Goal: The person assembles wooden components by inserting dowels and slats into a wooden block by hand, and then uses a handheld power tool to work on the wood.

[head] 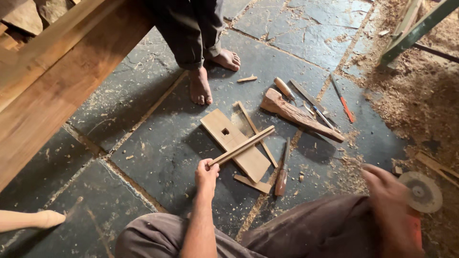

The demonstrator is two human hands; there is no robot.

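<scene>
My left hand (206, 173) pinches the near end of a thin wooden strip (244, 145). The strip lies slantwise across a flat pale board (230, 137) with a small square hole in it, which rests on the stone floor. My right hand (389, 203) is blurred at the lower right, over something red and right beside a round grey disc (420, 192). Whether it grips anything is unclear. My knees in brown trousers fill the bottom edge.
Another person's bare feet (201, 88) stand just beyond the board. A chisel (282, 172), a rough wooden club (301, 115), a metal rule (308, 96), an orange-handled tool (342, 99) and offcuts lie around. A heavy timber (52, 91) runs along the left. Sawdust (416, 95) covers the right.
</scene>
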